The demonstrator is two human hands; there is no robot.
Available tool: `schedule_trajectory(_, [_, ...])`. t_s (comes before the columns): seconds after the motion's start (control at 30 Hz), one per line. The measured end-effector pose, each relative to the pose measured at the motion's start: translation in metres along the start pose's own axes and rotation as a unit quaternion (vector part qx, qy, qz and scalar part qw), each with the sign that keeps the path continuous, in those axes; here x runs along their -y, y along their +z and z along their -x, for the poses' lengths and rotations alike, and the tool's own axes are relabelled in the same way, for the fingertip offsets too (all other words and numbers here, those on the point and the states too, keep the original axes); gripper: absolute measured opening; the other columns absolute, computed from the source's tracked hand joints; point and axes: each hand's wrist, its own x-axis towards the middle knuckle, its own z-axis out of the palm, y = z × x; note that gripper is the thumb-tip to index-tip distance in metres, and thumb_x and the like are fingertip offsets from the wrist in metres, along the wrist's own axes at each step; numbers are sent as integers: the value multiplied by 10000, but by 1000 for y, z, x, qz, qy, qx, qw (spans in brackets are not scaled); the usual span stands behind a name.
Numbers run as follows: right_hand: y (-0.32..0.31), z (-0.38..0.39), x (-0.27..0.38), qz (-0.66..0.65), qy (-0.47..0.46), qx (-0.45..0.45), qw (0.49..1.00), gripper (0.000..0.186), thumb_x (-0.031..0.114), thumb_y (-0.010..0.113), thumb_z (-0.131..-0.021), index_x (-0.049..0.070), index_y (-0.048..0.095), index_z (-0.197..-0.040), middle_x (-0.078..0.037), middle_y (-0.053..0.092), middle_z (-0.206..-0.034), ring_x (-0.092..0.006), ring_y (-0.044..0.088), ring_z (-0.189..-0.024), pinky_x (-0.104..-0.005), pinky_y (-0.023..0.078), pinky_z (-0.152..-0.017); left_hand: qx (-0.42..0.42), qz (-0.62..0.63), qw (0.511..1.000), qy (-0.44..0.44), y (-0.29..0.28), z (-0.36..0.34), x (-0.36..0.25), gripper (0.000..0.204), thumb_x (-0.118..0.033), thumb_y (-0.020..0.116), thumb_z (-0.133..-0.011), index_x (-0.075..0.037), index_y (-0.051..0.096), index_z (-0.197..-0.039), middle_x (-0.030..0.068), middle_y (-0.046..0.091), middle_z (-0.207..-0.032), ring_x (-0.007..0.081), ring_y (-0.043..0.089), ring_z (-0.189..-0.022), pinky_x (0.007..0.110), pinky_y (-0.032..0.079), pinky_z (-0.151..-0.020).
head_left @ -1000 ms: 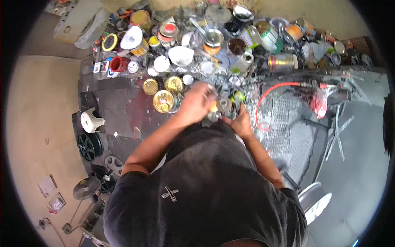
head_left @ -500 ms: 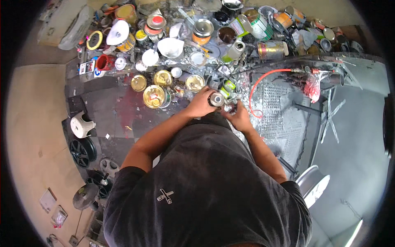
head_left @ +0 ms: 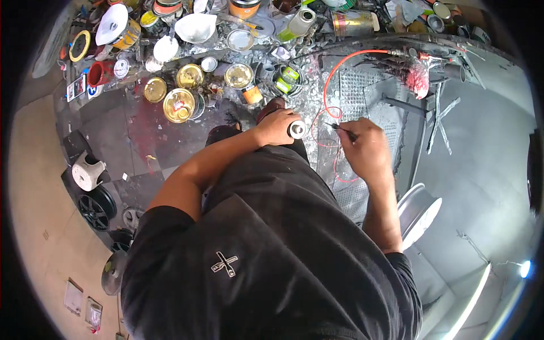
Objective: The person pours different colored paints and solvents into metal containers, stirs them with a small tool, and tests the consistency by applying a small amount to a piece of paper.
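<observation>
My left hand (head_left: 275,128) is closed around a small can (head_left: 296,130) with a pale round top, held in front of my body. Its fingers wrap the side, hiding most of it. To the right, apart from the can, my right hand (head_left: 367,148) pinches a thin dark tool (head_left: 343,131) with a narrow tip pointing left; its kind is not clear. Beyond the left hand stand paint cans with gold lids, the nearest being a round lidded can (head_left: 179,106) and another gold-topped can (head_left: 238,75).
A crowded bench (head_left: 226,52) with cans, white bowls and a green-labelled bottle (head_left: 297,24) runs along the far side. An orange hose (head_left: 334,73) curls down past a metal grating (head_left: 362,85). A wheel rim (head_left: 418,214) stands at right, a white stool (head_left: 88,170) at left.
My right hand has moved away from the can to the right, now with the thin dark tool showing in its fingers. The left hand keeps hold of the can. The whole view has shifted.
</observation>
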Motion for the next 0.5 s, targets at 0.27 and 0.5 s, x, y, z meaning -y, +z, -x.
schedule_trajectory(0.27, [132, 3, -47, 126, 6, 126, 984, 263, 278, 583, -966, 50, 670, -869, -209, 700, -934, -433, 709, -866, -501, 583, -756, -22, -28, 996, 87, 13, -1, 16, 321, -182, 784, -666, -74, 651, -938, 167, 621, -923, 385, 645, -884, 470, 525, -800])
schedule_trajectory(0.5, [61, 15, -17, 32, -15, -28, 999, 110, 178, 698, -897, 76, 739, -910, -176, 677, -871, -391, 686, -763, -486, 562, -692, 3, -34, 999, -7, 10, -3, 11, 487, -193, 790, -667, -79, 650, -1120, 190, 612, -1046, 393, 639, -968, 478, 524, -855])
